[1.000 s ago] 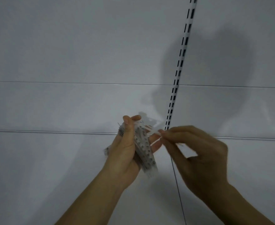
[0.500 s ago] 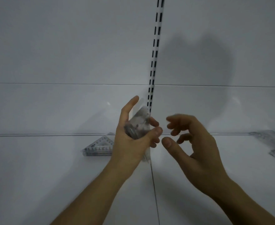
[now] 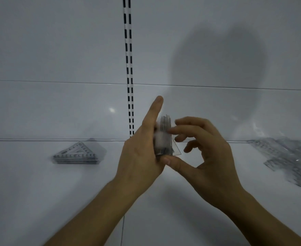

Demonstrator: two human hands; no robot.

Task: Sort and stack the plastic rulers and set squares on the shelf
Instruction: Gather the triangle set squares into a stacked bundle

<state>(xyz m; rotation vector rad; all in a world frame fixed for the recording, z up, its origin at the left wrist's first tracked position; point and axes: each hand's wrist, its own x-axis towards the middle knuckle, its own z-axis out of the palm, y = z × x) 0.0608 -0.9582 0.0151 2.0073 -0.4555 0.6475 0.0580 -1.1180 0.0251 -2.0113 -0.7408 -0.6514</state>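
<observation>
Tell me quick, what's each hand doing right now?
Left hand: holds a bundle of clear set squares on edge.
Right hand: thumb and fingers curled onto the same bundle, touching it.

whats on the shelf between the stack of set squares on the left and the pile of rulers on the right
In the head view, only the two hands: the left hand grips a bundle of clear rulers, the right hand touching it. The white shelf beyond the set squares and ruler pile is bare.

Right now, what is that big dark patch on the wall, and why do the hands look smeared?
Head view: the patch is a shadow cast on the wall; the right hand and bundle of rulers are motion-blurred; a glare spot shines left of them.
</observation>
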